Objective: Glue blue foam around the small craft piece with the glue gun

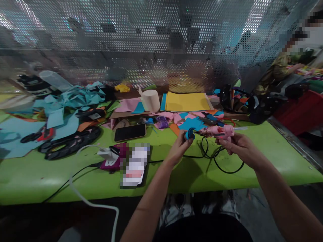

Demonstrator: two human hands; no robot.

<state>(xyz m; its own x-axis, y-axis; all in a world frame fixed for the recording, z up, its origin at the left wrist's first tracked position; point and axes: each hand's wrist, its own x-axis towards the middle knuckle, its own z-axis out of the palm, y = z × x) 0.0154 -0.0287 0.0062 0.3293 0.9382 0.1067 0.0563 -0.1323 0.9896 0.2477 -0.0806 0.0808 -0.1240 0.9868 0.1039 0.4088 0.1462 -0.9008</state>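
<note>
My left hand (179,148) pinches a small curled piece of blue paper (189,133) above the green table. In my right hand (237,146) is a pink glue gun (219,131), with a clear glue stick (240,128) poking out of its back end. The gun's dark nozzle points left and is at the blue paper; whether it touches the paper I cannot tell. A black cord (228,172) lies looped on the table below the gun. Just beyond my hands, flat blue paper pieces (193,121) lie on the table.
Two phones, one dark (130,132) and one lit (136,164), lie left of my hands near a purple power adapter (116,161). Red-handled scissors (42,133) lie among blue paper scraps. Behind stand a white roll (151,101) and yellow sheets (186,102), before a perforated metal panel (151,40).
</note>
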